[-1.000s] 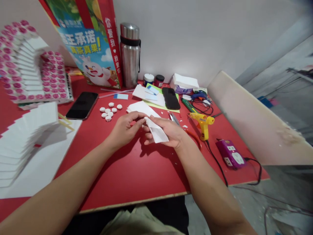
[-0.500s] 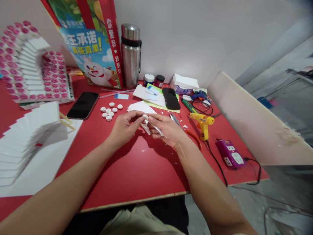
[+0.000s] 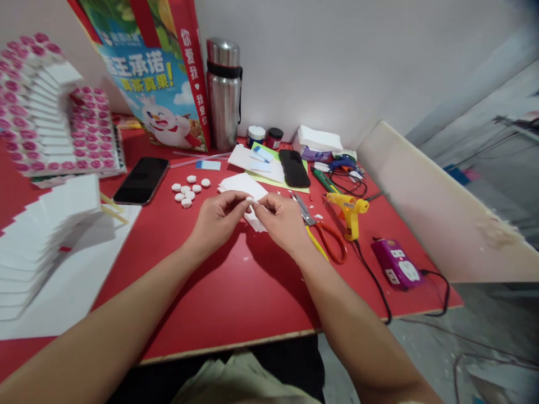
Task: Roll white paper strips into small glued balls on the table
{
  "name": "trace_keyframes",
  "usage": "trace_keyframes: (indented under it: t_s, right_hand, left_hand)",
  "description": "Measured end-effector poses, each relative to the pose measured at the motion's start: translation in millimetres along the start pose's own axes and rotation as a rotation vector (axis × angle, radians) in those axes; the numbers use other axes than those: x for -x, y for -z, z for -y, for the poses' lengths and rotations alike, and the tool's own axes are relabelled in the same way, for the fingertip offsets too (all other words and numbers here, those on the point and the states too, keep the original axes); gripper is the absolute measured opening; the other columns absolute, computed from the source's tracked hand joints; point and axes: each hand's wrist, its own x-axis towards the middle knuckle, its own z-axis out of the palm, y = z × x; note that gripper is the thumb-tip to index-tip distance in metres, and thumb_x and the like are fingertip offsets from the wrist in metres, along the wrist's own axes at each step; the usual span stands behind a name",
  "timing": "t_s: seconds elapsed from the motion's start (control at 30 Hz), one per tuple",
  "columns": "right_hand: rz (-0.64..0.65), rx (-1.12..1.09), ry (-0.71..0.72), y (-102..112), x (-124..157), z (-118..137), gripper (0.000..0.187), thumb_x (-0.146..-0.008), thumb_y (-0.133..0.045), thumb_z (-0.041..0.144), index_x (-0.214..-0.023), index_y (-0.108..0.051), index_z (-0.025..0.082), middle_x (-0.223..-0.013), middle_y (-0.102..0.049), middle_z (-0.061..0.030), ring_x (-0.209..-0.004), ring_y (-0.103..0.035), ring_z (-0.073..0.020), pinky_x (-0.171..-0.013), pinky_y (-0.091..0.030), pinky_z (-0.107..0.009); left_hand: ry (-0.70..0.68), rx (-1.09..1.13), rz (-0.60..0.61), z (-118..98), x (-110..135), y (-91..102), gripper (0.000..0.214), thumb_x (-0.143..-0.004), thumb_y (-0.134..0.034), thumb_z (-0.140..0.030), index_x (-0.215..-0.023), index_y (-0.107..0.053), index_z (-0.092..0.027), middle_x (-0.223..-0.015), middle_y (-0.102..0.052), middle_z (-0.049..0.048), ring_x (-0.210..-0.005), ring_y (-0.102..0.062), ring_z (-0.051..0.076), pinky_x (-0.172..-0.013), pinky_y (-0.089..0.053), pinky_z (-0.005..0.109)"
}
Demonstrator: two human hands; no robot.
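Fingertips of both hands meet, pinched closed on a small white piece [image 3: 251, 200] held just above the red table [image 3: 236, 292] near its middle. The left hand [image 3: 217, 216] grips it from 9 o'clock with thumb and forefinger; the right hand [image 3: 282, 219] grips it from 3 o'clock, its other fingers curled. More white paper [image 3: 257, 224] shows under the right fingers; whether they hold it cannot be told. Red-handled scissors [image 3: 322, 233] lie just beside the right hand at 3 o'clock, with a yellow glue gun [image 3: 349, 210] beyond. Small white discs [image 3: 189, 188] lie near at 10 o'clock, then a dark phone [image 3: 142, 179]. A steel flask [image 3: 223, 92] stands at 12 o'clock.
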Motion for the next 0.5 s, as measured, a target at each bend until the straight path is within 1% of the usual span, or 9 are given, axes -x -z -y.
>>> trace_keyframes:
  t_s: [0.07,0.13,0.23,0.3,0.4,0.47,0.5]
  right_hand:
    - [-0.039,0.022,0.005,-2.5,1.6,2.6,0.026,-0.089,-0.064,0.034,-0.068,-0.061,0.018,-0.059,-0.055,0.0028,-0.057,-0.043,-0.0109,-0.057,-0.030,-0.027]
    - [-0.051,0.026,0.020,-4.2,3.5,5.2,0.025,-0.089,-0.063,0.032,-0.067,-0.060,0.019,-0.059,-0.054,0.0030,-0.057,-0.043,-0.0111,-0.058,-0.030,-0.028]
    - [-0.047,0.045,0.068,-4.6,6.1,7.5,0.023,-0.090,-0.059,0.030,-0.070,-0.061,0.019,-0.060,-0.055,0.0024,-0.057,-0.045,-0.0118,-0.059,-0.032,-0.028]
    - [-0.030,0.049,0.096,-3.6,7.3,7.9,0.023,-0.092,-0.057,0.029,-0.072,-0.063,0.019,-0.061,-0.057,0.0014,-0.058,-0.047,-0.0125,-0.060,-0.033,-0.029]
    - [-0.018,0.057,0.101,0.1,7.9,7.5,0.025,-0.093,-0.057,0.029,-0.072,-0.064,0.019,-0.062,-0.058,0.0005,-0.060,-0.049,-0.0133,-0.062,-0.034,-0.029]
    - [-0.019,0.088,0.100,4.3,7.0,6.5,0.024,-0.093,-0.058,0.029,-0.073,-0.066,0.019,-0.061,-0.057,0.0010,-0.060,-0.048,-0.0133,-0.061,-0.033,-0.028]
    - [-0.011,0.106,0.108,7.0,6.2,5.8,0.023,-0.093,-0.059,0.028,-0.074,-0.068,0.019,-0.060,-0.057,0.0014,-0.060,-0.047,-0.0131,-0.061,-0.033,-0.028]
  left_hand:
    - [-0.045,-0.065,-0.019,-0.6,1.6,-1.4,0.023,-0.094,-0.063,-0.034,-0.101,-0.074,-0.015,-0.096,-0.077,0.0076,-0.088,-0.070,0.020,-0.081,-0.055,0.032]
    - [-0.122,-0.156,-0.045,-1.2,3.4,-2.3,0.022,-0.095,-0.061,-0.032,-0.100,-0.075,-0.016,-0.099,-0.077,0.0083,-0.092,-0.070,0.021,-0.084,-0.054,0.032]
    - [-0.256,-0.297,-0.094,0.0,6.5,-4.0,0.022,-0.096,-0.058,-0.028,-0.101,-0.076,-0.016,-0.099,-0.078,0.0096,-0.093,-0.070,0.021,-0.088,-0.053,0.033]
    - [-0.305,-0.371,-0.119,2.3,9.0,-5.8,0.024,-0.098,-0.055,-0.027,-0.106,-0.076,-0.017,-0.102,-0.078,0.0104,-0.096,-0.071,0.022,-0.090,-0.053,0.034]
    - [-0.324,-0.414,-0.104,4.9,11.9,-8.1,0.030,-0.099,-0.051,-0.025,-0.114,-0.076,-0.018,-0.102,-0.079,0.0104,-0.094,-0.071,0.022,-0.089,-0.054,0.036]
    - [-0.304,-0.369,-0.090,4.5,11.9,-7.8,0.029,-0.098,-0.052,-0.025,-0.113,-0.077,-0.019,-0.099,-0.079,0.0094,-0.092,-0.072,0.022,-0.087,-0.054,0.035]
    - [-0.273,-0.317,-0.090,3.5,11.0,-6.9,0.027,-0.097,-0.055,-0.026,-0.111,-0.078,-0.019,-0.098,-0.079,0.0087,-0.091,-0.072,0.022,-0.087,-0.055,0.035]
